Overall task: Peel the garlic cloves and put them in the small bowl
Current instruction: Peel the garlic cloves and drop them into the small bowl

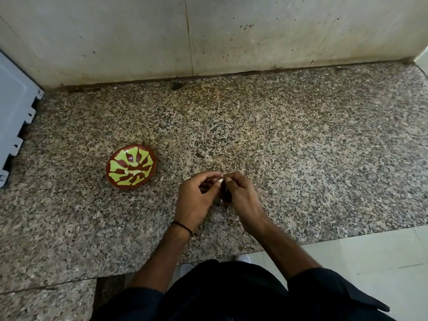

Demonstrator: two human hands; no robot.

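Broadly, the work surface is a speckled granite counter (301, 147), backed by a stained pale wall (139, 31) and bounded at its left end by a white appliance panel (14, 100). I stand at the front edge, so both forearms reach over the stone. By my judgement, loose skin should then drop on the stone and not on the tiled floor (370, 262).

Next in size, the small bowl (118, 167), red-brown with a yellow-green pattern, sits flat on the counter. It is to the left of my hands and well apart from them. It holds a few pale peeled cloves (136, 173) near its centre. I judge that this position puts it within a short sideways reach of the left hand without crowding the peeling zone.

My left hand (196, 198), with a thin dark band (183, 227) at the wrist, and my right hand (240, 195) meet just above the counter, fingertips facing. Both are clamped on one garlic clove (220, 181). Thumb and forefinger of each hand pinch it from opposite sides, with the other fingers curled under. Two opposed pinches let one hand steady the clove while the other pulls skin.

The clove shows as a small white sliver between the fingertips; most of it is hidden. I cannot tell how much skin is on it. The step in hand, as I judge it, is peeling. Transfer to the bowl is not yet done for this clove. Whether more unpeeled cloves lie under my hands cannot be seen.
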